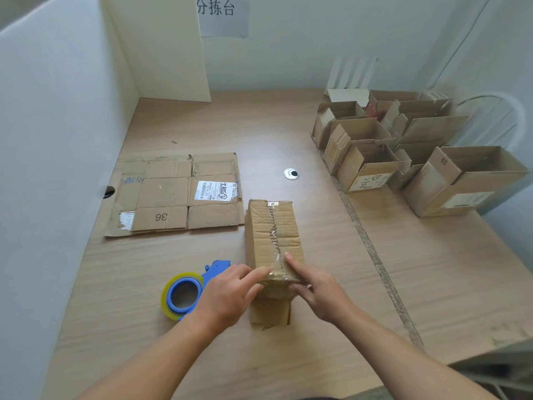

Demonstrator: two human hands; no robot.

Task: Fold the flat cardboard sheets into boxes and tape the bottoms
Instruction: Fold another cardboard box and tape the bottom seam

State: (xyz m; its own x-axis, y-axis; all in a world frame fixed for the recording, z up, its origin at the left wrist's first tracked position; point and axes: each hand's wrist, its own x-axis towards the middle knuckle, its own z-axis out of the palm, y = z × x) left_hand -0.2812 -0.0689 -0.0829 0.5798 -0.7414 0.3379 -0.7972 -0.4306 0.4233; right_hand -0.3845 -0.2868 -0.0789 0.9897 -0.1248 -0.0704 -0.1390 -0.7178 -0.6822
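A folded cardboard box (274, 235) stands bottom-up in the middle of the table, with clear tape running along its centre seam. My left hand (230, 293) presses the tape down at the box's near edge with straight fingers. My right hand (314, 290) presses the same near edge from the right side, index finger laid along the seam. A blue tape dispenser (187, 293) with a clear tape roll lies on the table just left of my left hand. A flat cardboard sheet (176, 194) with a white label lies at the left.
Several assembled open boxes (403, 151) stand grouped at the table's (288, 134) back right. A round metal cable grommet (291, 174) sits in the tabletop. White partition walls (57, 125) close off the left and back. A tape-marked seam runs diagonally right of the box.
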